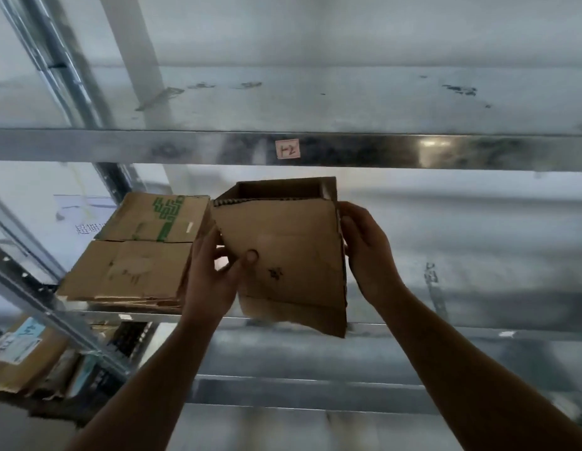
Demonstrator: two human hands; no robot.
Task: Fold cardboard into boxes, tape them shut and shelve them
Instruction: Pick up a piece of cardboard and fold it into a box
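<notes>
Left hand (211,275) and right hand (364,252) grip opposite sides of an open box (283,242) — left thumb pressed on its near flap, right fingers curled round its edge. The box is at the middle shelf (446,328), just right of flattened cardboard (136,255) — above, a rail bears a label (287,149).

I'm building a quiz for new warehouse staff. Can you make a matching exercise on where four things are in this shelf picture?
Things:
1. open brown cardboard box
2. stack of flattened cardboard sheets with green print
3. small pink paper label
4. brown parcel with a white and blue sticker

Places:
A. stuck on the upper metal shelf beam
B. below the middle shelf, far left
C. gripped by the left hand and right hand
D. lying on the middle shelf, left of the hands

Pairs: 1-C, 2-D, 3-A, 4-B
</notes>
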